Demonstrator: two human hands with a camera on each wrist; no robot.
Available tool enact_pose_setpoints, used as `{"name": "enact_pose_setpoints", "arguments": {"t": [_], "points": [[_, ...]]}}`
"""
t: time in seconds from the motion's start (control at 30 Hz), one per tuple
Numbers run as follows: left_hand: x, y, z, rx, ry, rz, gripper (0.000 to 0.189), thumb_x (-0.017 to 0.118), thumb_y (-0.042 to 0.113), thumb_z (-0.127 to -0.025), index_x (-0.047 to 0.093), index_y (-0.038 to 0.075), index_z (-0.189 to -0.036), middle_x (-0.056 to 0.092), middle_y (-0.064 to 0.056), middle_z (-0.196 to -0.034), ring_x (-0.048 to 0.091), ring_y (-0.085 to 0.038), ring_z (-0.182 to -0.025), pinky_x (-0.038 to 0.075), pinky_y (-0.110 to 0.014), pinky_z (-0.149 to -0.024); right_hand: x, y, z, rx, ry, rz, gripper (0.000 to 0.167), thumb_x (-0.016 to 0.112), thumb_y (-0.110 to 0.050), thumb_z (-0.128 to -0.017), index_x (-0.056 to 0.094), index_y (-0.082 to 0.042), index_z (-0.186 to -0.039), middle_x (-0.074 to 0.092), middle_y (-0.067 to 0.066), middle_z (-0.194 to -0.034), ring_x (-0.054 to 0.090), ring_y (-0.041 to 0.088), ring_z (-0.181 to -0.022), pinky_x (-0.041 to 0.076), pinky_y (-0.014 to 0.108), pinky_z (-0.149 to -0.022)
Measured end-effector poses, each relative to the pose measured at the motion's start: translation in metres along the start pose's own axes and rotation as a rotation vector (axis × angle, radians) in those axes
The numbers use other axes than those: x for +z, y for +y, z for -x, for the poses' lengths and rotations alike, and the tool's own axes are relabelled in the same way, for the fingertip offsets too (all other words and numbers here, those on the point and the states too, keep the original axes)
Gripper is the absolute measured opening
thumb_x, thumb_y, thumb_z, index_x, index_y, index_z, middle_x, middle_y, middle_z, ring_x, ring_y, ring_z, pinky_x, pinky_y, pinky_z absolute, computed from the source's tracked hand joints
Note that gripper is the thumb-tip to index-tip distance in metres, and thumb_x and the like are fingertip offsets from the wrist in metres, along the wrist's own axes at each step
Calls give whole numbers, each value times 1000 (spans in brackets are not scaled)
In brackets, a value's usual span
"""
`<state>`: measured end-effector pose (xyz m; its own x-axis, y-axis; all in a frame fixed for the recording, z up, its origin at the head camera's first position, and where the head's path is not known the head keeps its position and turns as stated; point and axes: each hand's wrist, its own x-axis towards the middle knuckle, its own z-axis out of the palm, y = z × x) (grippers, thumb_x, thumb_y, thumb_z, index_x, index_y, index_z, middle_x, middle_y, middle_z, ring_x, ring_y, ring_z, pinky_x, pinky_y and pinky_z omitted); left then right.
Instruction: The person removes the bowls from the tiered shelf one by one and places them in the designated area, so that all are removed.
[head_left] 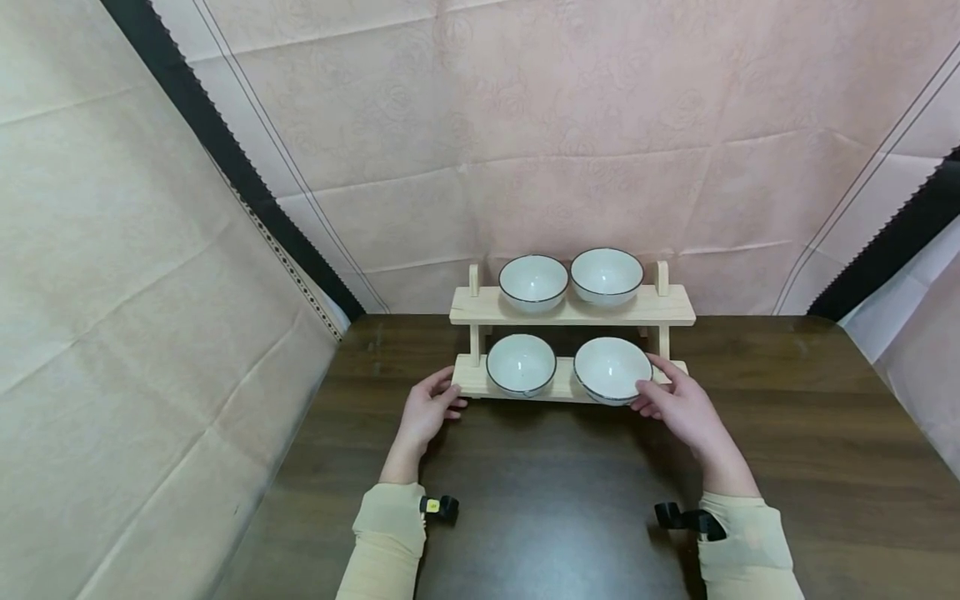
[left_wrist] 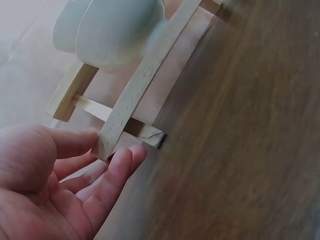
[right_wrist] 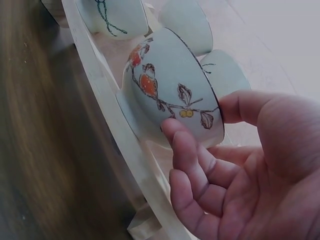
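Observation:
A two-tier wooden rack (head_left: 472,310) stands on the table with two white, dark-rimmed bowls on each tier. My left hand (head_left: 424,408) is at the left end of the lower board (left_wrist: 120,115), thumb on one side and fingers on the other, pinching it. On the lower tier's right side, my right hand (head_left: 678,408) holds a bowl (head_left: 611,368) between thumb and fingers. Birds and a branch decorate the outside of this bowl (right_wrist: 170,95) in the right wrist view. Beside it sits the lower left bowl (head_left: 521,364). Above are the upper left bowl (head_left: 533,282) and upper right bowl (head_left: 607,275).
The dark brown wooden table (head_left: 525,483) extends in front of the rack and to both sides. Pale cloth (head_left: 570,125) hangs close behind the rack, and another cloth panel (head_left: 150,333) borders the table at the left.

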<state>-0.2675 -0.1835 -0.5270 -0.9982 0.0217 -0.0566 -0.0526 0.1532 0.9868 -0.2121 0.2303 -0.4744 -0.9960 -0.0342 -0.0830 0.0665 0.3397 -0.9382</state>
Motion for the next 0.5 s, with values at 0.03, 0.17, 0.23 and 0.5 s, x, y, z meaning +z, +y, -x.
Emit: {"name": "enact_pose_setpoints", "arguments": {"t": [0.03,0.17,0.23,0.5], "points": [[0,0,-1,-1,1,1,47,65,9,-108,56,4,-154,68,-22,-128,76,-36,-99,64,-35,-74,0,0,0,-1,4,-1,66,59,-22,-110,31,2,-164,76,14,-92,75,32,-86,62,34,-78],[0,0,-1,-6,7,6,47,64,7,-108,56,4,-154,68,-23,-129,76,-34,-96,63,-33,-72,1,-2,0,1,15,-1,64,58,-20,-110,31,3,-164,76,14,-91,74,30,-84,62,34,-78],[0,1,-1,-9,7,12,47,64,7,-108,56,3,-154,68,-23,-129,76,-33,-95,63,-32,-72,1,-2,0,7,19,-3,64,57,-19,-110,31,4,-164,76,14,-91,74,29,-84,62,33,-78],[-1,0,1,-18,-7,31,48,64,6,-108,55,2,-154,68,-23,-130,76,-34,-97,64,-34,-74,-1,0,0,24,12,-6,64,55,-17,-110,30,5,-164,76,13,-91,72,24,-81,61,30,-76]]}}
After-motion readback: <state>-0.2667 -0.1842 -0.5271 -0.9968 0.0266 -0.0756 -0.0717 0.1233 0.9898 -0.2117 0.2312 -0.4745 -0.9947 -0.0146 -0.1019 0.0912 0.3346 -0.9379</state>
